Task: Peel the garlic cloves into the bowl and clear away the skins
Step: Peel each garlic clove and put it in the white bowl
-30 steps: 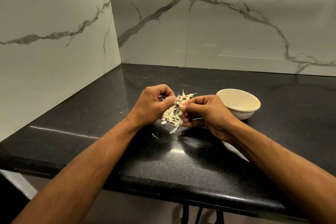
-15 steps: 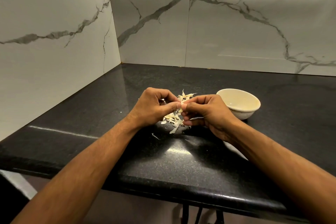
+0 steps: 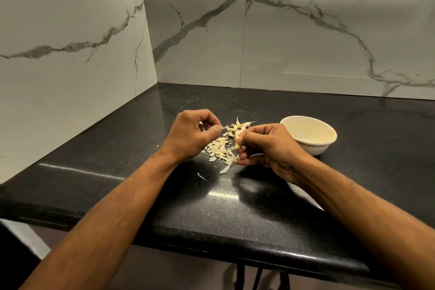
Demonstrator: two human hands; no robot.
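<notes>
Head view: both hands curl, right hand (image 3: 270, 146) pinching a pale garlic clove (image 3: 237, 142), left hand (image 3: 193, 134) a skin scrap (image 3: 200, 123).

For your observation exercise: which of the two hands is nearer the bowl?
The right hand, pinching a strip of skin, is beside the bowl. The left hand is farther off, across the skins.

counter (image 3: 235, 207): showing speckled glossy black | wall tiles (image 3: 306, 42): showing white with grey veining | bowl (image 3: 329, 135): showing cream | garlic skins (image 3: 221, 150): showing pale yellowish white
</notes>
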